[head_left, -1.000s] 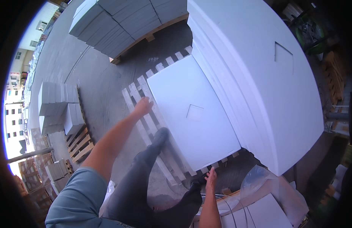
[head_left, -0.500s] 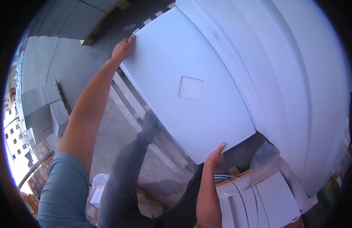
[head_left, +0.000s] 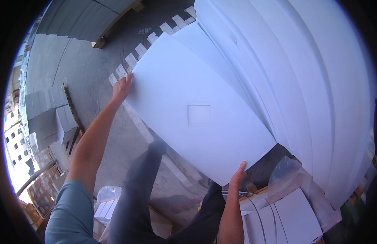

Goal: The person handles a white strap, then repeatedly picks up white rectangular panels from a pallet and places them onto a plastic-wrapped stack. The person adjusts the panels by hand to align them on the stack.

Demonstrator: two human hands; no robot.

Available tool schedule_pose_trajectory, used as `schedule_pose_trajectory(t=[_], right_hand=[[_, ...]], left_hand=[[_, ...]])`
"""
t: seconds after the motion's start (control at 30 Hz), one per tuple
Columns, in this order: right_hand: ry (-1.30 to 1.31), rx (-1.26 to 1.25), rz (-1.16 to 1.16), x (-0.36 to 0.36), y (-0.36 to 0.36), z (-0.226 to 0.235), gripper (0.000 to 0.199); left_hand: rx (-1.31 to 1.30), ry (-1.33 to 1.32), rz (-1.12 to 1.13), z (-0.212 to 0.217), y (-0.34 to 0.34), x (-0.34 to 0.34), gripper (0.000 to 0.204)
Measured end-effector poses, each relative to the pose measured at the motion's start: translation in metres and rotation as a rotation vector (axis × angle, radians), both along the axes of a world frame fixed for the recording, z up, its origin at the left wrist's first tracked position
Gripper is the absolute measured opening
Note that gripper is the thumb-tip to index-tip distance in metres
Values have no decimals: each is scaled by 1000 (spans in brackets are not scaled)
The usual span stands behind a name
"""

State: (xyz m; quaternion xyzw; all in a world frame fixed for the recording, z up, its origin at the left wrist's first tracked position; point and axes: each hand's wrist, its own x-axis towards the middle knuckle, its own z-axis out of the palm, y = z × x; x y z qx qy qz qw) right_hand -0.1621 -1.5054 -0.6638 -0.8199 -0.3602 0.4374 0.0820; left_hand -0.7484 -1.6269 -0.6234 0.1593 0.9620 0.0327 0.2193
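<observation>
A large, flat white cardboard sheet (head_left: pixel 168 89) with a small square cut in its middle is held tilted in front of me. My left hand (head_left: pixel 122 87) grips its far left edge, fingers closed around the rim. At the near end, my right hand (head_left: pixel 238 175) holds the edge with the thumb on top and the other fingers hidden beneath. Another white sheet (head_left: pixel 196 40) shows under the far right side of the held one. To the right rises a stack of large white sheets (head_left: pixel 286 81), their edges curved by the lens.
A wooden pallet's slat ends (head_left: pixel 141 49) stick out beyond the sheet. Grey stacks (head_left: pixel 74 20) stand on pallets at the far left. White cartons (head_left: pixel 294 215) with straps and clear plastic film (head_left: pixel 284 171) lie near right. My leg (head_left: pixel 135 183) is beside the pallet.
The held sheet has swung toward me at its far end and slid off the sheet beneath, baring more slats. My left hand has come nearer with it; the right hand shifted slightly right and nearer.
</observation>
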Motion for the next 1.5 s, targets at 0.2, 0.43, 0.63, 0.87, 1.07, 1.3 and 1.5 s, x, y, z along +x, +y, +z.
schedule_pose_trajectory(t=[0.2,0.43,0.63,0.87,1.07,1.3,1.5], right_hand=[[327,-147,-84,15,9,21,75],[391,-93,-186,10,8,20,75],[286,-251,-48,34,15,29,85],[86,-352,85,96,-21,64,86],[238,-540,29,137,-56,151,81],[283,-761,-62,201,-133,227,73],[416,-575,-146,256,-178,315,74]], left_hand=[[-67,-436,-13,6,-38,-14,91],[236,-691,174,-19,-38,-14,103],[221,-772,259,-6,-44,-3,106],[-74,-710,155,73,-62,29,100],[-285,-839,88,137,-41,61,90],[-576,-880,-231,153,-3,107,73],[-592,-953,-265,181,-10,187,70]])
